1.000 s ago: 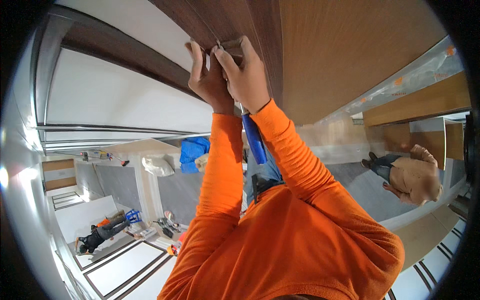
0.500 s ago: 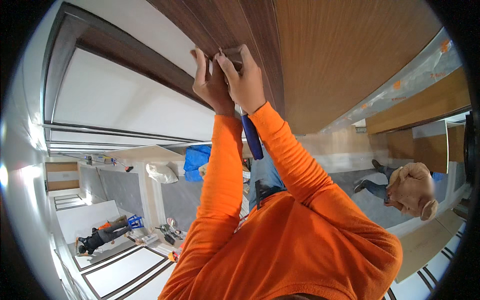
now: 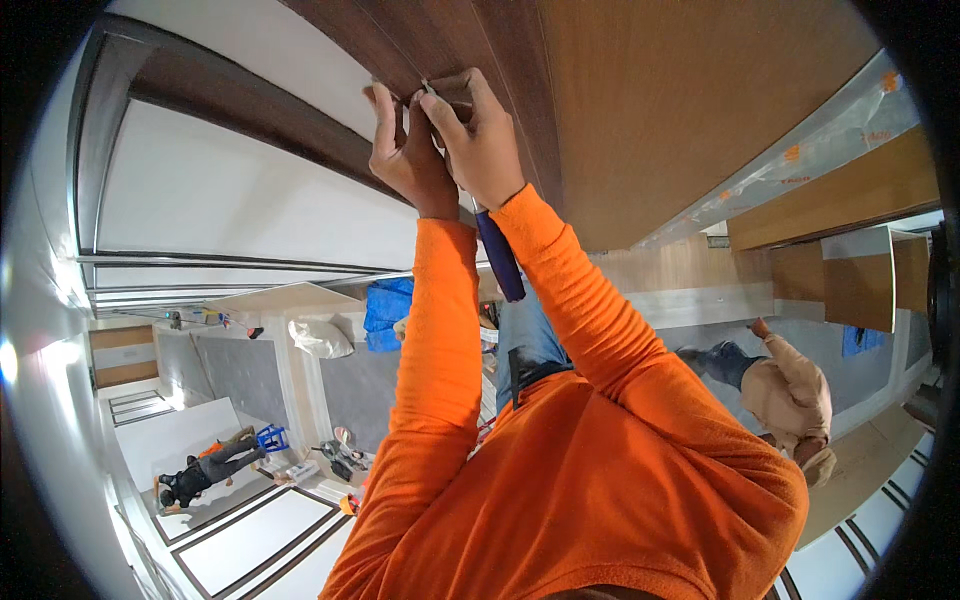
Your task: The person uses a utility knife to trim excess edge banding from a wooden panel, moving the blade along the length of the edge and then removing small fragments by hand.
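My two hands meet at a dark brown wood-grain panel at the top. My right hand is closed, thumb and fingers pinched at a small light metal tip. A screwdriver with a dark blue handle hangs below that wrist. Its shaft runs up between my hands in line with the tip, mostly hidden behind the fingers. My left hand presses against the right, its fingertips bent together around the same spot. What the left fingers pinch is too small and covered to make out.
A lighter brown panel stands beside the dark one, with plastic film along its edge. One co-worker bends at the right; another is at the far left by a blue stool. A blue bag and white sack lie below.
Both hands and the screwdriver appear slightly higher and further left in the picture, still pinched together. The co-worker at the right has shifted left and lower, with one arm stretched out.
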A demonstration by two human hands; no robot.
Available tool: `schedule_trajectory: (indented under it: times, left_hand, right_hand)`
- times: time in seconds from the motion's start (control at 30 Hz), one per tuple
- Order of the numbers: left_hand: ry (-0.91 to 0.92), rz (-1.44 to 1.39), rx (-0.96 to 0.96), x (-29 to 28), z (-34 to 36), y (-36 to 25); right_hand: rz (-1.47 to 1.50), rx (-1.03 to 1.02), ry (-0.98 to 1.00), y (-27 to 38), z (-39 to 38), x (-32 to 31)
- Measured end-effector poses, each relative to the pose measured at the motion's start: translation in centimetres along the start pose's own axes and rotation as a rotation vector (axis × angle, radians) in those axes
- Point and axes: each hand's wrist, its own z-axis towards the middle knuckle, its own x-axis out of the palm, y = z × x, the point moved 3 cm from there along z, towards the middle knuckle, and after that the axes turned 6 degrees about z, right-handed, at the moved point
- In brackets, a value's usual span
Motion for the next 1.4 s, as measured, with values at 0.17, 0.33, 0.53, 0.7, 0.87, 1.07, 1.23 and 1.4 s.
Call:
schedule_trajectory:
  times: [0.17,0.33,0.53,0.7,0.87,1.07,1.23,1.4]
  left_hand:
    - [0.004,-0.075,-0.020,0.6,0.1,0.0]
    - [0.004,-0.128,-0.070,0.7,0.1,0.3]
    - [0.011,-0.044,0.034,0.3,0.2,1.0]
    - [0.033,-0.157,-0.096,0.3,-0.1,0.0]
    - [-0.024,-0.051,-0.015,0.1,0.0,0.2]
    - [0.003,0.253,0.174,0.3,0.2,-0.4]
    - [-0.090,0.489,0.299,0.8,-0.1,-0.7]
    - [-0.204,0.416,0.307,1.1,-0.7,-1.4]
  right_hand:
    - [0.075,-0.044,-0.035,-0.5,-0.1,-0.2]
    - [0.021,-0.006,-0.036,0.4,0.1,-0.1]
    - [-0.075,-0.095,-0.075,0.7,-0.1,0.3]
    - [-0.023,-0.055,-0.013,-0.2,-0.8,-0.6]
    - [0.381,0.311,-0.027,-0.6,-4.2,-2.7]
    - [0.464,0.802,-0.279,-6.4,-14.7,-9.4]
    - [0.321,0.857,-0.288,-6.7,-21.7,-14.3]
    - [0.649,0.911,-0.027,0.3,-22.9,-15.4]
